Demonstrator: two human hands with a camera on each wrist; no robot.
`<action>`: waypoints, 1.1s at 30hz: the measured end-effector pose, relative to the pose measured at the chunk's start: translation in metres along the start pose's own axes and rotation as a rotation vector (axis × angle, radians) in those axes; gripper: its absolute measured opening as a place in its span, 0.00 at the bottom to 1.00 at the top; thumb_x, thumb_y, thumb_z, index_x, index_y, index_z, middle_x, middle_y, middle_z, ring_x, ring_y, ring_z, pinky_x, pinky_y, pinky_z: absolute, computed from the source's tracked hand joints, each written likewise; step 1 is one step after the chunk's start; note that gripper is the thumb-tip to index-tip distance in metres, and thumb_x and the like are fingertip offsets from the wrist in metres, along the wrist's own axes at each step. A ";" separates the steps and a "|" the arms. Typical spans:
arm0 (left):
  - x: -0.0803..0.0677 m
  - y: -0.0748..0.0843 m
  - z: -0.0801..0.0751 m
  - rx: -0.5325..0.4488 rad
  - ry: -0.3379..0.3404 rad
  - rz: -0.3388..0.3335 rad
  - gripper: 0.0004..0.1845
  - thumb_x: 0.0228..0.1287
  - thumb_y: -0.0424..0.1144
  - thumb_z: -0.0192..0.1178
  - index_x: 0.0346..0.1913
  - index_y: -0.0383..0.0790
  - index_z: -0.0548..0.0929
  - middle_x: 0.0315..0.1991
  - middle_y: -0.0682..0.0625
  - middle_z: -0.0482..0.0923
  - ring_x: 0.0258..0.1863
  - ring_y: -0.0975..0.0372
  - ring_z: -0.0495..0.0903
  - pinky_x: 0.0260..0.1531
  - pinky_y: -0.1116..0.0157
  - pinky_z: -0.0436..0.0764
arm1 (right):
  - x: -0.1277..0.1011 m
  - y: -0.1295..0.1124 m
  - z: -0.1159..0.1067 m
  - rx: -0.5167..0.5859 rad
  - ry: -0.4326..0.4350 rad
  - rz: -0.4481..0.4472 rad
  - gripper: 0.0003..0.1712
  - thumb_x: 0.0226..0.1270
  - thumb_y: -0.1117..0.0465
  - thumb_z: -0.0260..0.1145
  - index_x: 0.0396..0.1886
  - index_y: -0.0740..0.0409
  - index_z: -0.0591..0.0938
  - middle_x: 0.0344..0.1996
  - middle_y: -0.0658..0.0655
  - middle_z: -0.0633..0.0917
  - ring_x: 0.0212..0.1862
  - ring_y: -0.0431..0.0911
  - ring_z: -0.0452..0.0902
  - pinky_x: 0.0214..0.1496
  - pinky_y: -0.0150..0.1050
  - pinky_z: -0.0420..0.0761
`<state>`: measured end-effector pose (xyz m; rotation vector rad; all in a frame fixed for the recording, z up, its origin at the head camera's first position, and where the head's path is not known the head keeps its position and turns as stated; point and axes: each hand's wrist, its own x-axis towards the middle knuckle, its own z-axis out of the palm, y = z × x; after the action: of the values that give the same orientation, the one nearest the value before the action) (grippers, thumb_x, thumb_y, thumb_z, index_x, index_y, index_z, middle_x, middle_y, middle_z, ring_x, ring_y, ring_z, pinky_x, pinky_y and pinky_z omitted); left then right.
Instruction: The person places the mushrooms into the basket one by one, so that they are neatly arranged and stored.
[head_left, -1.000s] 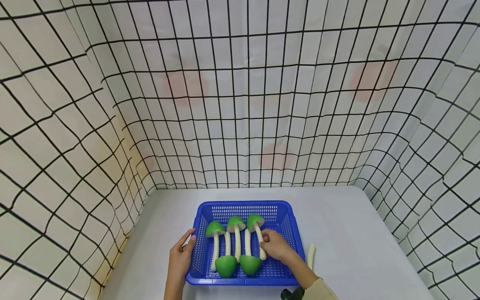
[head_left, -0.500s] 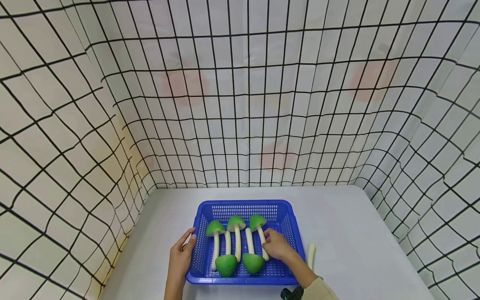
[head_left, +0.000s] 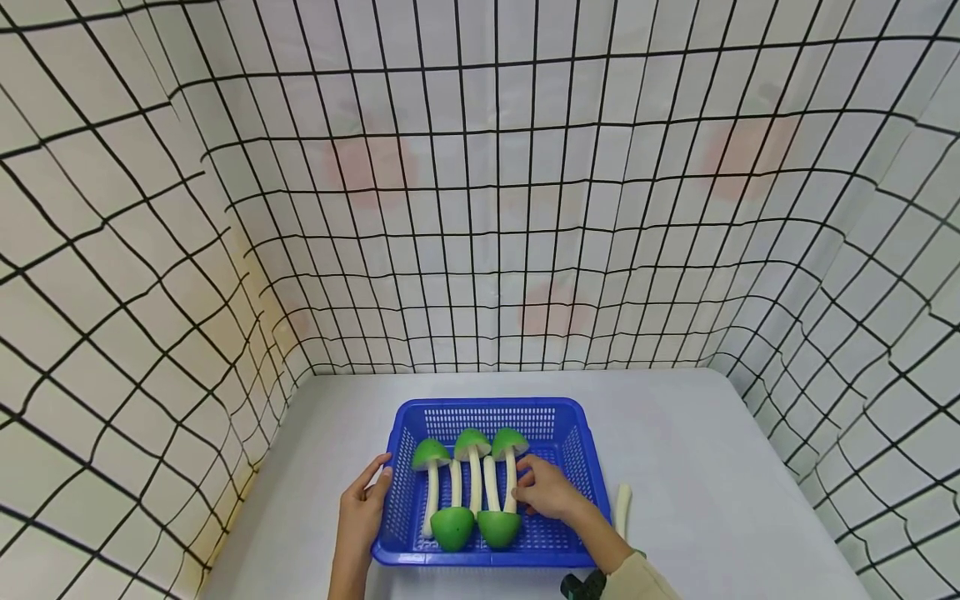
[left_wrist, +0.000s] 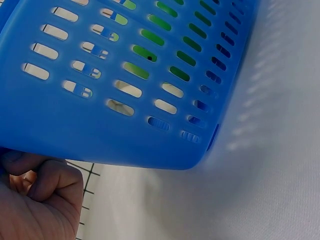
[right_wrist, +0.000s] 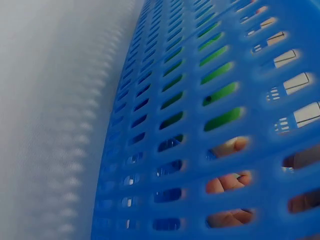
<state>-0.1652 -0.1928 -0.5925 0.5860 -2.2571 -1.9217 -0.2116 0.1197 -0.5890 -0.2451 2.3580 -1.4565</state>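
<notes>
The left hand (head_left: 362, 515) lies forward with its fingers extended and its thumb spread apart; the left wrist view shows fingers (left_wrist: 55, 182) curled. The right hand (head_left: 546, 490) reaches in from the lower right, fingers bent leftward, forearm angled, sleeve at the wrist.

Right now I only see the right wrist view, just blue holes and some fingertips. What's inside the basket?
Observer: Five green-capped mushrooms lie side by side in the basket.
Operator: What are my fingers doing in there?
Observer: Your right hand pinches the stalk of the right mushroom.
Operator: And my other hand?
Observer: Your left hand grips the basket's left rim, thumb inside.
</notes>
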 end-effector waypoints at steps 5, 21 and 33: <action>0.001 0.001 0.001 -0.007 0.001 0.002 0.27 0.74 0.54 0.61 0.71 0.47 0.78 0.40 0.38 0.88 0.28 0.57 0.85 0.26 0.64 0.85 | 0.001 0.001 -0.001 -0.014 0.015 0.008 0.27 0.67 0.69 0.67 0.63 0.73 0.72 0.41 0.63 0.85 0.38 0.51 0.84 0.37 0.47 0.87; 0.002 0.001 0.003 -0.001 -0.015 -0.003 0.27 0.75 0.55 0.60 0.71 0.48 0.78 0.43 0.36 0.88 0.30 0.56 0.85 0.27 0.63 0.85 | -0.004 -0.001 -0.009 -0.108 0.176 -0.001 0.24 0.67 0.61 0.70 0.60 0.68 0.78 0.46 0.61 0.87 0.46 0.53 0.85 0.46 0.49 0.84; 0.000 -0.001 0.000 -0.008 -0.003 0.008 0.28 0.74 0.55 0.61 0.70 0.46 0.78 0.40 0.38 0.89 0.29 0.57 0.85 0.25 0.65 0.84 | -0.019 -0.010 -0.023 -0.096 0.202 -0.040 0.23 0.69 0.60 0.71 0.60 0.64 0.79 0.51 0.60 0.85 0.52 0.53 0.84 0.51 0.50 0.85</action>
<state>-0.1648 -0.1932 -0.5937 0.5725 -2.2488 -1.9277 -0.2030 0.1400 -0.5665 -0.1782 2.6015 -1.4486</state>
